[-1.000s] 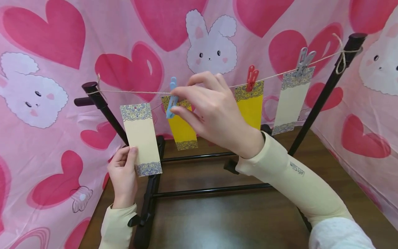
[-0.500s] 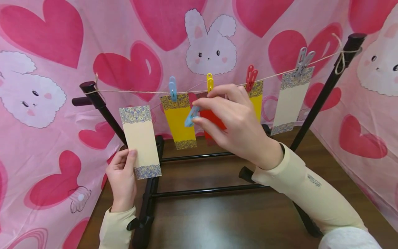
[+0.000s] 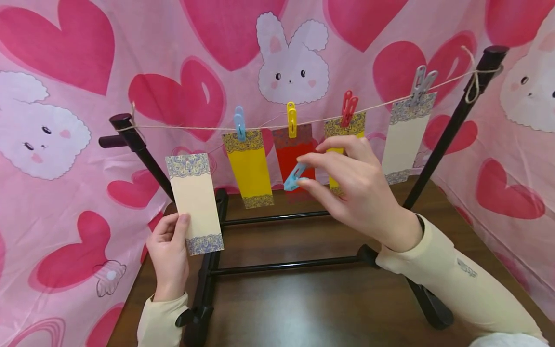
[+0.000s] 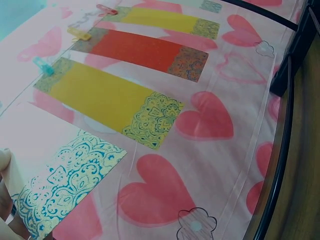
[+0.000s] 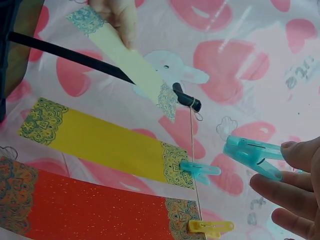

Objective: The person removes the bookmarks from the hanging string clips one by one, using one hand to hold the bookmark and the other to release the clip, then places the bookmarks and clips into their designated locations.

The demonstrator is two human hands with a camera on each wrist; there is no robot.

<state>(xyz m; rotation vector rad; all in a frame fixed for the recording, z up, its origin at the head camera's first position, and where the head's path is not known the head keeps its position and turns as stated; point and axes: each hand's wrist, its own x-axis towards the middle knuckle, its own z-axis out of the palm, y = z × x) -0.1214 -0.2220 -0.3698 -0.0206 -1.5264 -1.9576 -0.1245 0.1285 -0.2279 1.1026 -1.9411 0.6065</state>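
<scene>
My left hand [image 3: 169,253] pinches the left edge of a cream paper card [image 3: 197,202] with blue patterned bands at both ends. The card stands nearly upright, its top below the string [image 3: 182,127]. Further right, my right hand [image 3: 360,190] pinches a light-blue clothespin [image 5: 255,155] between thumb and fingers, in front of a red card [image 3: 290,154] and apart from the string. A yellow card [image 3: 249,168] hangs from the string by another blue clothespin [image 3: 240,124]. The red card hangs by a yellow clothespin [image 3: 292,120].
A second yellow card [image 3: 347,126], partly behind my right hand, hangs under a red clothespin [image 3: 349,109]. A cream card [image 3: 405,144] hangs at the right by a grey clothespin [image 3: 421,86]. The string runs between black posts [image 3: 459,127] of a frame on a brown table [image 3: 286,303].
My right hand has moved right and down from the string with the blue clothespin, uncovering the red card and yellow clothespin. My left hand has sunk slightly with the cream card.
</scene>
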